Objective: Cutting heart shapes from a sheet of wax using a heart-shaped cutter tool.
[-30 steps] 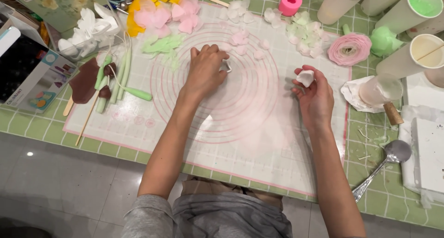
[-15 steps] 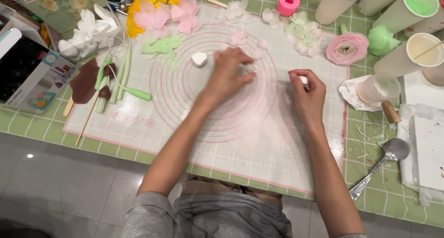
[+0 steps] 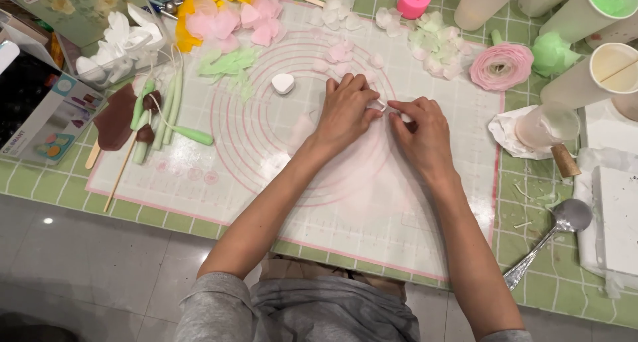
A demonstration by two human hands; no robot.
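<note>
Both hands pinch one small white cutter (image 3: 377, 105) mid-mat: left hand (image 3: 345, 109) fingers closed on it, right hand (image 3: 420, 131) fingertips touching. Pale, tiny, mostly hidden. Bare silicone mat (image 3: 219, 163) left and below; white heart piece (image 3: 283, 83) nearby.

small white piece (image 3: 377, 105) half-hidden between hands (image 3: 382, 116)

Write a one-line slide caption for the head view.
Left hand and right hand pinch a small white piece over a ringed baking mat, among pastel petals.
</note>
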